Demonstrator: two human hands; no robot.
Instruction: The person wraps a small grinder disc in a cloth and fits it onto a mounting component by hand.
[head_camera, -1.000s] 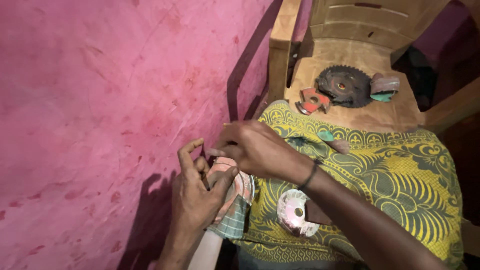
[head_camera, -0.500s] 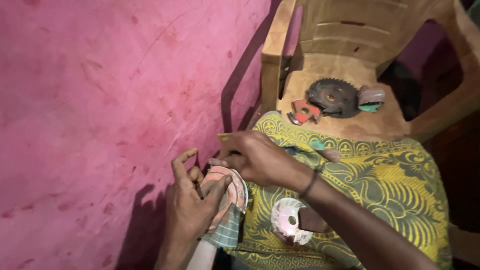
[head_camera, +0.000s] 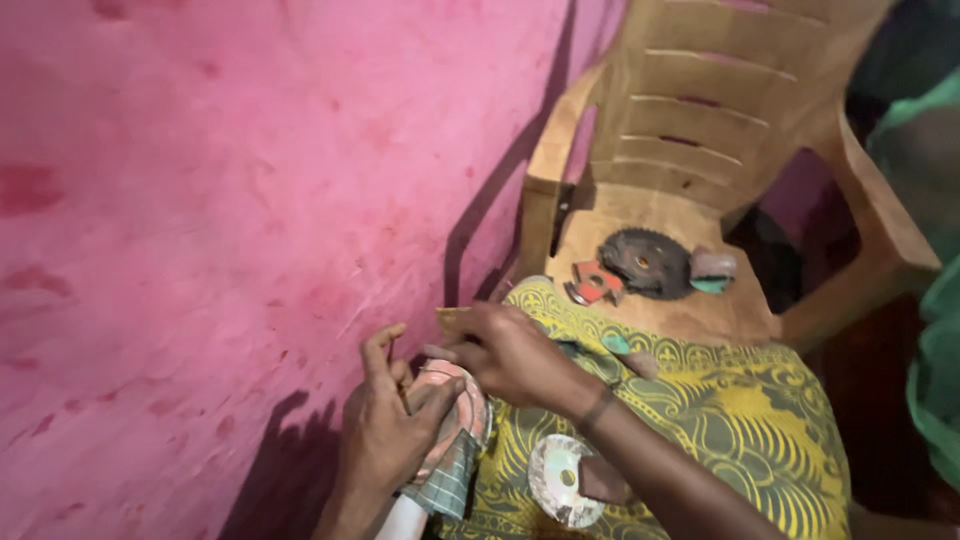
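My left hand (head_camera: 385, 430) grips a round pinkish grinding disc (head_camera: 455, 410) mounted on a tool wrapped in checked cloth (head_camera: 452, 488), close to the pink wall. My right hand (head_camera: 505, 352) reaches over from the right, its fingertips pressed on the disc's upper edge. Both hands are over my lap, which is covered by a yellow and green patterned cloth (head_camera: 700, 420). A second worn, pale disc (head_camera: 562, 478) lies on the cloth just below my right forearm.
A tan plastic chair (head_camera: 700, 130) stands ahead; on its seat lie a dark toothed saw blade (head_camera: 647, 262), a red and grey metal piece (head_camera: 594, 282) and a small pink and green object (head_camera: 712, 270). The pink wall (head_camera: 230, 200) fills the left. A green-clad person (head_camera: 930, 300) stands at the right edge.
The view has tilted up and shifted, so the chair and its back show more. Both hands stay on the disc in about the same grip.
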